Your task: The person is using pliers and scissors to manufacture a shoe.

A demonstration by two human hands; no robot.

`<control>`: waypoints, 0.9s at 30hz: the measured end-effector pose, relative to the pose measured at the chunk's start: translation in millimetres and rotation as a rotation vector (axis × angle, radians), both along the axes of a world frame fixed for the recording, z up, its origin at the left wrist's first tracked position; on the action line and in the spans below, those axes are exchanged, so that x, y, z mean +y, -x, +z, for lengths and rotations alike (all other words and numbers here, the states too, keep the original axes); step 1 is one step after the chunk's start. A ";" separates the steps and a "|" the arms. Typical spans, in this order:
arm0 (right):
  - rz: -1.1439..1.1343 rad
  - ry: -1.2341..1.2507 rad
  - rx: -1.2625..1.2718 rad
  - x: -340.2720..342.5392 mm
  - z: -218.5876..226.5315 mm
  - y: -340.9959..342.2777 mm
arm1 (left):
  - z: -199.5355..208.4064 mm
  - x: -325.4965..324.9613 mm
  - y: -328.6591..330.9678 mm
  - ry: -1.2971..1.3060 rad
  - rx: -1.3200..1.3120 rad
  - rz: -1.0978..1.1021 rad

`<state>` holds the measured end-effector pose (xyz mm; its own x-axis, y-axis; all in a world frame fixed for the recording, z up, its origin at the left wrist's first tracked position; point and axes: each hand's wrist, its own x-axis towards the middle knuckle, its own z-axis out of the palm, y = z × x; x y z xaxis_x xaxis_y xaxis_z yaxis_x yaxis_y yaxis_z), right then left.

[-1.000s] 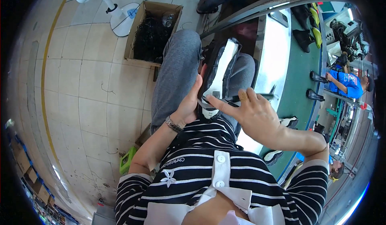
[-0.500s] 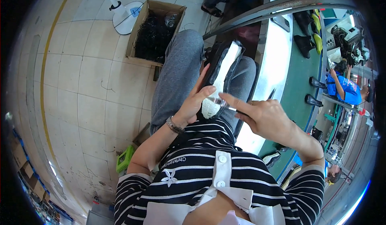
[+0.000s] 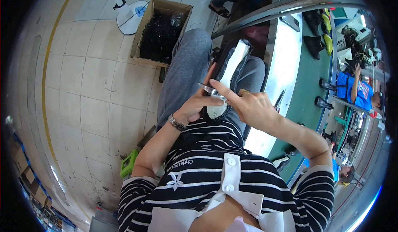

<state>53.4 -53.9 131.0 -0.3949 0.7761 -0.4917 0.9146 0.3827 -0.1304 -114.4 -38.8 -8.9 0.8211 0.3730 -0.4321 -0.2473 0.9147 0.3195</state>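
A black shoe upper on a last (image 3: 233, 68), its white sole side up, lies lengthwise over my lap. My left hand (image 3: 193, 108) is closed round its left side near the heel end, thumb across the white bottom. In my right hand (image 3: 258, 111) is a knife (image 3: 207, 88) with a shiny metal blade. The index finger stretches along the blade, which crosses the shoe close to my left thumb. The knife's handle is hidden in the palm. Whether the edge touches the shoe, I cannot tell.
An open cardboard box (image 3: 135, 45) of black scraps stands left of my knees, beside a white fan (image 3: 132, 18). On the right are a metal ledge (image 3: 286, 62) with a dark pointed tool (image 3: 279, 100) and a green conveyor (image 3: 309, 72) carrying shoes. A metal bar (image 3: 257, 14) arches ahead. Another person (image 3: 356, 89) works beyond.
My right hand has moved left with the knife, its blade now reaching past the shoe's left edge. The shoe and my left hand stay nearly in place. The person beyond has raised an arm.
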 end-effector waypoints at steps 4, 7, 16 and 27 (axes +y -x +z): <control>0.004 -0.022 0.084 10.3 24.0 5.9 | -36.8 -15.2 11.1 0.039 -0.202 0.036; -0.151 0.073 0.006 9.9 9.7 0.2 | -10.7 -15.5 8.4 0.139 -0.162 0.102; 0.122 -0.234 0.298 -14.6 13.3 7.5 | -5.5 -31.2 2.1 -0.549 0.076 0.203; 0.006 0.180 -0.037 -33.7 -1.6 16.7 | -37.9 -26.6 2.6 -1.161 0.230 0.091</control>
